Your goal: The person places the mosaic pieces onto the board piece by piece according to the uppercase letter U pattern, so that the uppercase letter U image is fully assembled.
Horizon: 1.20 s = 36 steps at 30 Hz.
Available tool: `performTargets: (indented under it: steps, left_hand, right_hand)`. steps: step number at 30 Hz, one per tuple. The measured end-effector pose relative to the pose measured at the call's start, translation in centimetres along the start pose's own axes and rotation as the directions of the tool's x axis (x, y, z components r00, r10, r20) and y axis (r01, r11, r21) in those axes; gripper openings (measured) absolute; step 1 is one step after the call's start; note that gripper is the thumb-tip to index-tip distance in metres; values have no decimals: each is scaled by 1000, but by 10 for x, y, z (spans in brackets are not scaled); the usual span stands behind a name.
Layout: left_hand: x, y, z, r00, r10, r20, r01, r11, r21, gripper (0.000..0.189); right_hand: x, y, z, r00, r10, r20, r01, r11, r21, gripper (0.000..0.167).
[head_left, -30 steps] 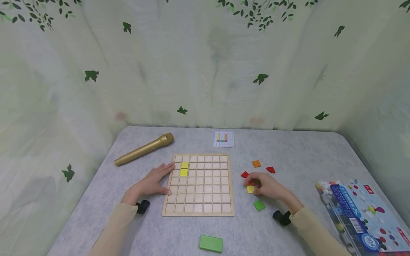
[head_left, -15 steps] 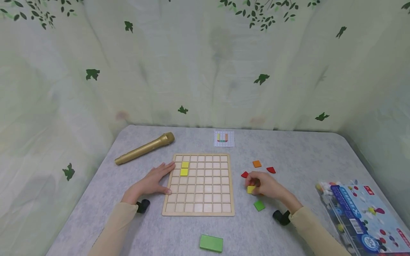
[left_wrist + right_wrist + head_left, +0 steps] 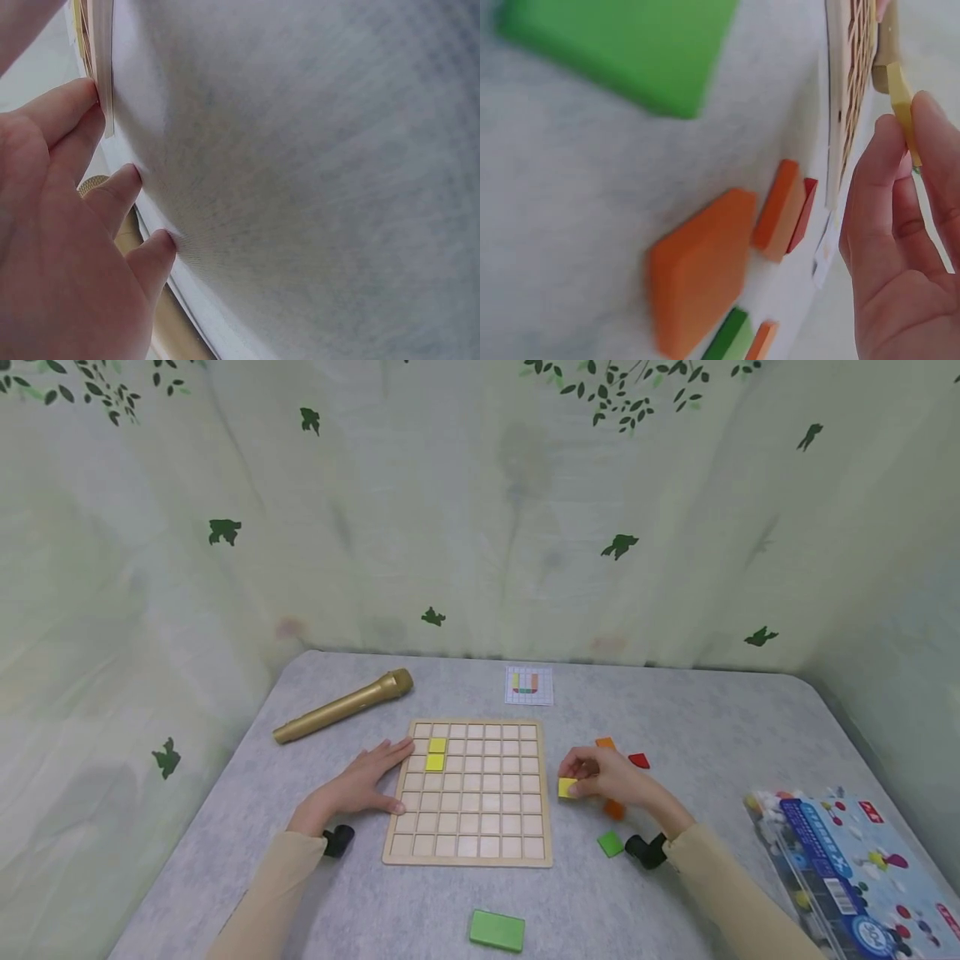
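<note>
My right hand (image 3: 615,779) pinches a yellow square tile (image 3: 567,788) between thumb and fingers, just right of the wooden grid board (image 3: 468,801). In the right wrist view the yellow tile (image 3: 901,105) is seen edge-on, raised off the table. Two more yellow tiles (image 3: 435,762) sit in cells at the board's upper left, one above the other. My left hand (image 3: 356,785) rests with spread fingers at the board's left edge; in the left wrist view its fingertips (image 3: 88,91) touch the board's side.
Orange tiles (image 3: 614,810), a red piece (image 3: 639,761) and a green tile (image 3: 611,843) lie around my right hand. A green block (image 3: 497,931) is in front, a gold microphone (image 3: 345,706) back left, a pattern card (image 3: 528,686) behind the board, a box (image 3: 862,868) at right.
The right hand has moved left toward the board with the yellow tile, uncovering an orange tile and hiding the nearer red piece. My left hand stays at the board. The head view shifts slightly.
</note>
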<state>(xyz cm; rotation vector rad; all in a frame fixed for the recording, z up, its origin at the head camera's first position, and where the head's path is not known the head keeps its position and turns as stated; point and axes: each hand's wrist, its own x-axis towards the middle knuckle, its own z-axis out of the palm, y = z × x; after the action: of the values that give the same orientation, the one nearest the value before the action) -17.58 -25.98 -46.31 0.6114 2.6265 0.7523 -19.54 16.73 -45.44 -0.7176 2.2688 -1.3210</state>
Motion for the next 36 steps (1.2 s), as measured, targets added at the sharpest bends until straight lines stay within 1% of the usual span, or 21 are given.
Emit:
performTargets:
  steps: [4, 9, 14, 17, 22, 25, 31, 36]
  left_hand:
    - [0, 0, 0, 1000, -4, 3, 4, 1000, 0, 102]
    - [0, 0, 0, 1000, -2, 2, 2, 1000, -8, 102]
    - [0, 1, 0, 1000, 7, 2, -7, 1000, -8, 102]
    - [0, 2, -1, 1000, 9, 1, -9, 1000, -9, 102]
    - [0, 3, -1, 1000, 5, 4, -5, 1000, -6, 102]
    - [0, 3, -1, 1000, 3, 3, -3, 1000, -8, 102]
    - [0, 4, -1, 1000, 1, 0, -1, 1000, -4, 102]
    - [0, 3, 0, 1000, -4, 3, 4, 1000, -10, 102]
  right_hand:
    - [12, -4, 1, 1000, -4, 5, 4, 999, 49, 12]
    - [28, -12, 3, 999, 18, 35, -22, 992, 122, 12]
    - [44, -22, 7, 999, 12, 53, -18, 993, 118, 14]
    - [54, -26, 10, 999, 6, 48, -11, 994, 107, 14]
    - [70, -29, 19, 999, 22, 40, -27, 991, 129, 15]
    - [79, -33, 26, 999, 11, 49, -17, 990, 139, 15]
    - [96, -40, 37, 995, -53, 85, 39, 987, 155, 15]
    - [110, -48, 50, 992, -60, 114, 37, 980, 196, 16]
